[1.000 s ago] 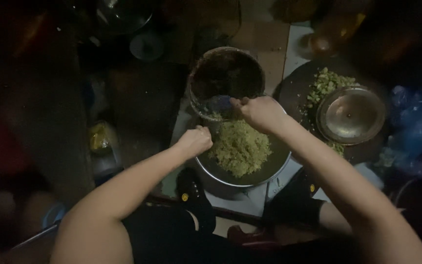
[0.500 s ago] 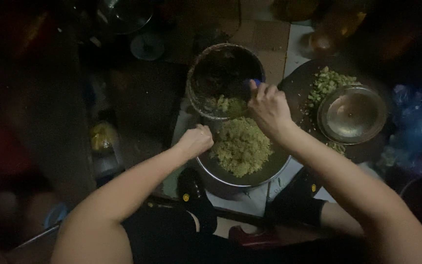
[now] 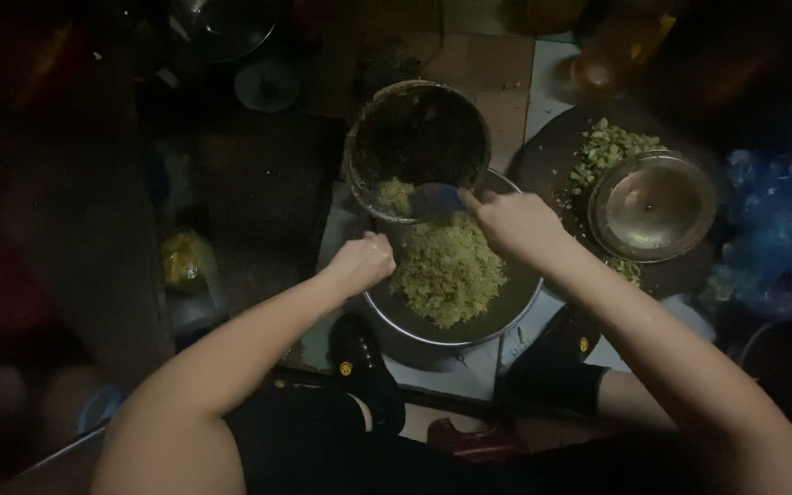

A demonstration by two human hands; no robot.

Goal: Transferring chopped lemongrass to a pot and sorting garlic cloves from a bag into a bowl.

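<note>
Scooping is partly done: right hand (image 3: 513, 223), fingers closed on a blue spoon (image 3: 434, 199), is reaching into the dark pot (image 3: 417, 147); most green mash (image 3: 446, 269) is filling the metal bowl (image 3: 506, 316), its rim gripped by the left hand (image 3: 361, 263).

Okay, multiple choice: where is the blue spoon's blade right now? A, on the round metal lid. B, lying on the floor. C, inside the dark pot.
C: the right hand holds the blue spoon with its blade reaching into the dark pot, beside a small heap of green mix there.
</note>
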